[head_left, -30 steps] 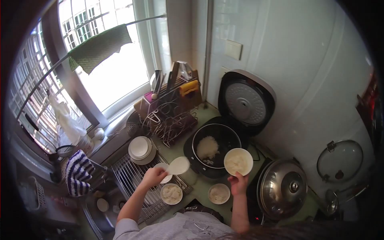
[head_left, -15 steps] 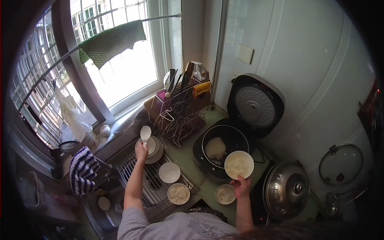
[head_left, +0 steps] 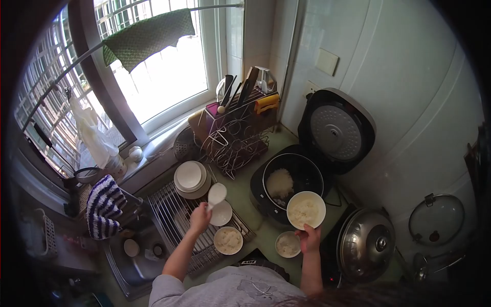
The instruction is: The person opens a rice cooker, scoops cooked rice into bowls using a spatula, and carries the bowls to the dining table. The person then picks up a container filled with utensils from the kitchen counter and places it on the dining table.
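Observation:
My left hand (head_left: pixel 201 219) grips the handle of a white rice paddle (head_left: pixel 217 193), held above a small white bowl (head_left: pixel 221 214) on the draining rack. In my right hand (head_left: pixel 309 239) is a white bowl of rice (head_left: pixel 306 210), held at its near rim in front of the open rice cooker (head_left: pixel 261 201). Some rice (head_left: pixel 280 184) lies in the cooker's dark pot. A second rice-filled bowl (head_left: pixel 228 240) sits at the rack's lower right edge. Another bowl with rice (head_left: pixel 288 244) stands on the counter just left of my right hand.
Stacked white plates (head_left: pixel 188 175) sit on the metal rack (head_left: pixel 171 204). Left of it is a sink (head_left: pixel 135 271). A lidded steel pan (head_left: pixel 367 243) stands at right. Behind, a wire rack (head_left: pixel 238 146) holds knives and boards. The cooker's lid (head_left: pixel 337 130) is raised against the wall.
My left hand has moved right and toward me with the rice paddle, from the stacked plates to over the small bowl. My right hand still holds its bowl in nearly the same place.

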A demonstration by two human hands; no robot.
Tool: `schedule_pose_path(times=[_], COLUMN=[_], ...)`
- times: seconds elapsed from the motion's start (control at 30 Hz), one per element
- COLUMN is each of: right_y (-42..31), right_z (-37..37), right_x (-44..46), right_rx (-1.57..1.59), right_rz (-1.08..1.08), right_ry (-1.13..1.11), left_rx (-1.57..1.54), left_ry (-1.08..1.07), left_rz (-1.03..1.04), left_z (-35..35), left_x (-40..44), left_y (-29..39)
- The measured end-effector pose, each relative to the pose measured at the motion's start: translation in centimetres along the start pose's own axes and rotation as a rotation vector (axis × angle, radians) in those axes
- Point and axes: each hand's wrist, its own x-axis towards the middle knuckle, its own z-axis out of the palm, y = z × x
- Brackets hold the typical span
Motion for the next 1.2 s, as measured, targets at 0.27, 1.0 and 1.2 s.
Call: schedule_pose_path(times=[0.27,1.0,1.2], right_y=[0.2,-1.9,-1.7], right_z=[0.6,-2.2,-1.6], right_x=[-0.9,-1.2,-0.7], right_rx=[0.001,0.007,0.003], right_rz=[-0.012,-0.059,-0.027], right_ry=[-0.072,0.082,0.045], left_rx=[0.216,0.116,-0.696], left_ry=[0.101,-0.037,0.096], left_rz=[0.246,-0.617,-0.545], left_z=[1.3,-4.2,-5.7], left_x=[-0.6,15.4,12.1], left_y=[1.4,-5.5,-6.2])
